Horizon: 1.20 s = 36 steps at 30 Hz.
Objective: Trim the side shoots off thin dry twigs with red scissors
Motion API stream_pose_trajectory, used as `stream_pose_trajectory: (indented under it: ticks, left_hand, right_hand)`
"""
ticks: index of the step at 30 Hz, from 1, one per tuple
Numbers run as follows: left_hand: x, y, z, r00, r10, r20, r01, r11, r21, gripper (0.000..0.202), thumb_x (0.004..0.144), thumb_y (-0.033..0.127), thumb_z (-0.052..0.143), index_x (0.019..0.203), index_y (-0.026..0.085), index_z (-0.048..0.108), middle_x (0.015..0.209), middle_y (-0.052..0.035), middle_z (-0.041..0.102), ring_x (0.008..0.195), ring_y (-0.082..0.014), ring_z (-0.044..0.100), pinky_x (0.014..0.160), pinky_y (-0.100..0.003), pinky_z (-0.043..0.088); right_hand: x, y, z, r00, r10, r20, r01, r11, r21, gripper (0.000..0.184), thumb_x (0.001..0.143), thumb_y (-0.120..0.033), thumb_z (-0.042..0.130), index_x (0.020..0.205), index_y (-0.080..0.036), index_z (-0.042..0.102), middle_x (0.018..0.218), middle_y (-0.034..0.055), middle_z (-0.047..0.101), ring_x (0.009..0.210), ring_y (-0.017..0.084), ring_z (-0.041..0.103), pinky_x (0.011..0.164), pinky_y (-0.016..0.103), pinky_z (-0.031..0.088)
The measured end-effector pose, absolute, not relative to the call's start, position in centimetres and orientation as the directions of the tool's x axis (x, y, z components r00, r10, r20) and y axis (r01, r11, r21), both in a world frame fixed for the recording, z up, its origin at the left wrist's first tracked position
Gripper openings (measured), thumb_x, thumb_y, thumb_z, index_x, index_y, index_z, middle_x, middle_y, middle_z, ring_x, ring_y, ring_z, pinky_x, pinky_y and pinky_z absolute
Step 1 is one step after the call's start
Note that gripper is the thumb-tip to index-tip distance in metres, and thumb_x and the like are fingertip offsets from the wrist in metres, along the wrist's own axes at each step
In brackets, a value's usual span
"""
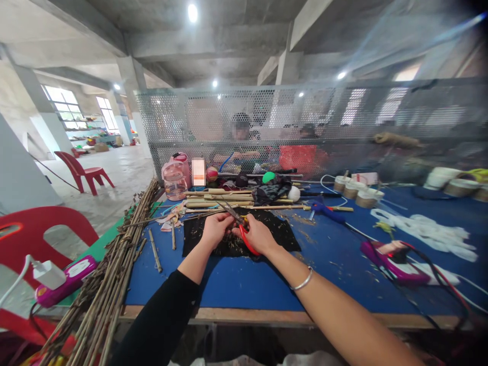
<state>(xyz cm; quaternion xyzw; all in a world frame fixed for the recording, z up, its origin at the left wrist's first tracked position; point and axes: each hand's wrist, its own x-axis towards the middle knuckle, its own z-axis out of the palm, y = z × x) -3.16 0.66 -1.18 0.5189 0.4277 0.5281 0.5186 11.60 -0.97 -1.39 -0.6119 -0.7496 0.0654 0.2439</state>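
Note:
My right hand is closed around red-handled scissors, whose blades point up and to the left. Close beside it, my left hand has its fingertips pinched together near the blades. What they pinch is too small to make out. A thin twig runs leftwards from near those fingers; I cannot tell whether it is held. Below both hands lies a black cloth strewn with small plant clippings. Behind it rest several cut bamboo sticks, with short stick pieces to the left.
A bundle of long dried stalks lies along the table's left edge. A pink water jug stands behind. On the right are a blue glue gun, a purple power strip, tubs and white strips. Perforated metal panels close the back.

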Motion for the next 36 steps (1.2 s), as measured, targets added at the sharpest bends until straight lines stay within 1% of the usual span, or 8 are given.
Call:
stream_pose_trajectory:
  ticks: [4,7,14,17,22,25,29,36]
  left_hand:
    - [-3.08,0.43,-1.11,0.079,0.991,0.108,-0.114,-0.099,0.989,0.026,0.064,0.032,0.066,0.082,0.012,0.069,0.061,-0.0014,0.063,0.044,-0.0065,0.047,0.041,-0.017,0.036]
    - [-3.05,0.35,-1.06,0.072,0.993,0.094,-0.088,-0.088,0.992,0.024,0.064,0.03,0.066,0.08,0.012,0.069,0.057,-0.0006,0.061,0.04,-0.0054,0.043,0.039,-0.017,0.034]
    - [-3.13,0.51,-1.07,0.091,0.992,0.089,-0.072,-0.082,0.994,0.025,0.067,0.03,0.064,0.084,0.012,0.07,0.058,-0.0005,0.06,0.042,-0.0052,0.043,0.04,-0.017,0.035]
    - [-3.11,0.46,-0.93,0.095,0.993,0.076,-0.107,-0.065,0.992,0.023,0.069,0.028,0.062,0.084,0.012,0.069,0.062,-0.0016,0.062,0.048,-0.0068,0.049,0.041,-0.016,0.036]
    - [-3.08,0.55,-0.93,0.088,0.995,0.041,-0.122,-0.03,0.992,0.019,0.071,0.027,0.06,0.081,0.012,0.067,0.072,-0.0048,0.066,0.06,-0.0108,0.058,0.043,-0.016,0.039]
    - [-3.06,0.62,-1.11,0.129,0.991,0.037,-0.106,-0.024,0.994,0.019,0.072,0.026,0.058,0.081,0.012,0.067,0.072,-0.0054,0.066,0.058,-0.0109,0.058,0.043,-0.016,0.04]
    - [-3.07,0.58,-1.24,0.141,0.989,0.047,-0.08,-0.036,0.996,0.023,0.072,0.029,0.058,0.085,0.012,0.067,0.072,-0.0052,0.067,0.056,-0.0102,0.057,0.044,-0.017,0.04]
    - [-2.9,0.66,-1.55,0.116,0.989,0.093,-0.043,-0.089,0.995,0.028,0.069,0.031,0.061,0.088,0.012,0.069,0.068,-0.0028,0.065,0.046,-0.0062,0.047,0.042,-0.017,0.039]
  right_hand:
    - [11.54,-0.92,-1.5,-0.09,0.957,0.276,0.907,0.193,-0.375,0.042,0.076,-0.061,0.047,0.088,-0.021,0.045,0.08,0.0067,0.064,0.073,0.021,0.061,0.054,0.024,0.029]
    - [11.52,-0.91,-1.43,-0.078,0.961,0.267,0.91,0.178,-0.374,0.043,0.076,-0.062,0.046,0.088,-0.021,0.045,0.076,0.0065,0.064,0.071,0.021,0.061,0.053,0.024,0.028]
    - [11.7,-0.76,-1.36,-0.09,0.965,0.245,0.889,0.189,-0.418,0.043,0.075,-0.063,0.046,0.08,-0.021,0.047,0.075,0.0059,0.064,0.069,0.019,0.06,0.052,0.023,0.028]
    - [11.78,-0.65,-1.45,-0.106,0.965,0.239,0.883,0.202,-0.423,0.041,0.077,-0.062,0.045,0.08,-0.021,0.048,0.075,0.0053,0.063,0.068,0.018,0.06,0.053,0.023,0.029]
    - [11.8,-0.6,-1.65,-0.136,0.963,0.234,0.883,0.225,-0.412,0.043,0.073,-0.059,0.053,0.091,-0.02,0.047,0.084,0.006,0.064,0.074,0.019,0.061,0.055,0.023,0.032]
    - [11.84,-0.68,-1.61,-0.155,0.953,0.261,0.868,0.257,-0.425,0.043,0.072,-0.058,0.055,0.091,-0.02,0.046,0.089,0.0062,0.063,0.08,0.019,0.061,0.058,0.023,0.034]
    - [11.88,-0.79,-1.38,-0.138,0.956,0.26,0.888,0.236,-0.395,0.04,0.075,-0.058,0.051,0.089,-0.021,0.046,0.084,0.0054,0.064,0.078,0.02,0.061,0.056,0.024,0.032]
    - [11.49,-0.89,-1.23,-0.092,0.956,0.28,0.881,0.209,-0.424,0.039,0.075,-0.054,0.053,0.091,-0.02,0.046,0.088,0.0063,0.063,0.077,0.02,0.06,0.057,0.024,0.033]
